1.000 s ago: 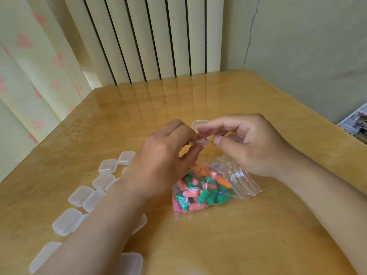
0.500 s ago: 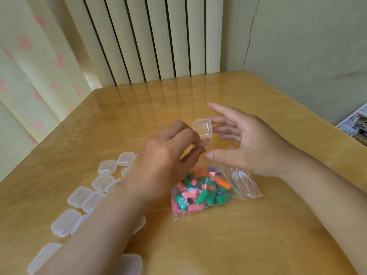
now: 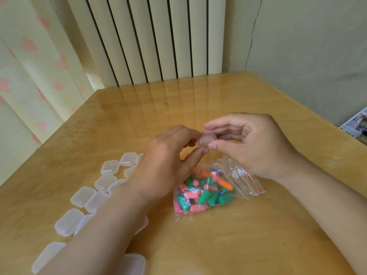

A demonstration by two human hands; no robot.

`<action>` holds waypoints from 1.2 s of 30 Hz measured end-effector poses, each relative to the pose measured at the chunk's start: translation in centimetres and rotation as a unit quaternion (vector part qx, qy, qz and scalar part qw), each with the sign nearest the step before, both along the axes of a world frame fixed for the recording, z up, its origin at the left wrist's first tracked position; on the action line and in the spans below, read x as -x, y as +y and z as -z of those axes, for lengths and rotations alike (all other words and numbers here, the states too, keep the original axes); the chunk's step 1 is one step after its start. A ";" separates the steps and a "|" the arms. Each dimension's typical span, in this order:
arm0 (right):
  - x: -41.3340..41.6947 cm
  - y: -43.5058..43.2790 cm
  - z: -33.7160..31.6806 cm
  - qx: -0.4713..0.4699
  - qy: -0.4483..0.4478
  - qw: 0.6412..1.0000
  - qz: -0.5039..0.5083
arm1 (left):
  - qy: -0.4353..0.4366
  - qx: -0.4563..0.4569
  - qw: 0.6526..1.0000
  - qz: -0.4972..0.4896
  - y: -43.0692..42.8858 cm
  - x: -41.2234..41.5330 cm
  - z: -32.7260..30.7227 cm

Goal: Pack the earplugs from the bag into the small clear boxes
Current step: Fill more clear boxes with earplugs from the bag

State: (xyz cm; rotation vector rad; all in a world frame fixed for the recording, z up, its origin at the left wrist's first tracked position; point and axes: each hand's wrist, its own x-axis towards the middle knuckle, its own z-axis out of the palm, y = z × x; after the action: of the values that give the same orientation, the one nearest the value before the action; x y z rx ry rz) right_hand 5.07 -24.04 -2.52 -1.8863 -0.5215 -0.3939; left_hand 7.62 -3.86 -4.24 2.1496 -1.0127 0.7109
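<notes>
A small clear box (image 3: pixel 206 139) is held above the table between both hands. My left hand (image 3: pixel 168 163) pinches its left side, and my right hand (image 3: pixel 252 143) grips its right side with thumb and fingers. Whether the box is open or holds anything I cannot tell. Below the hands lies a clear zip bag (image 3: pixel 234 175) with a red seal strip, full of pink, green and orange earplugs (image 3: pixel 202 193). Several more small clear boxes (image 3: pixel 109 167) lie shut on the table to the left, some hidden under my left forearm.
The wooden table (image 3: pixel 218 245) has its left edge by a heart-patterned curtain (image 3: pixel 29 76) and its far edge by a ribbed radiator (image 3: pixel 158 36). Printed papers (image 3: pixel 357 124) lie beyond the right edge.
My right hand, spread open half a second ago, has closed its fingers on the box again. The box has tilted in the grip. The bag and the loose boxes have not moved.
</notes>
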 end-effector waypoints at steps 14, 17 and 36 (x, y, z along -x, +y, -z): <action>-0.2 0.8 0.5 0.055 0.075 0.996 0.003 | -0.003 -0.036 0.999 -0.008 0.6 -0.5 0.0; -0.1 1.0 0.6 0.061 0.093 0.994 0.006 | 0.047 -0.079 0.995 -0.021 0.9 -0.5 -0.2; -7.8 5.6 1.4 0.222 0.128 0.960 0.109 | 0.177 -0.214 0.913 -0.299 4.5 -2.8 -1.0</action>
State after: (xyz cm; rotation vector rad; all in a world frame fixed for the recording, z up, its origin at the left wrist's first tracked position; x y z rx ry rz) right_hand 12.85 -18.41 -3.91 -2.4003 -0.2374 -0.1748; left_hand 10.43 0.60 -3.25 2.8867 -0.3166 0.3449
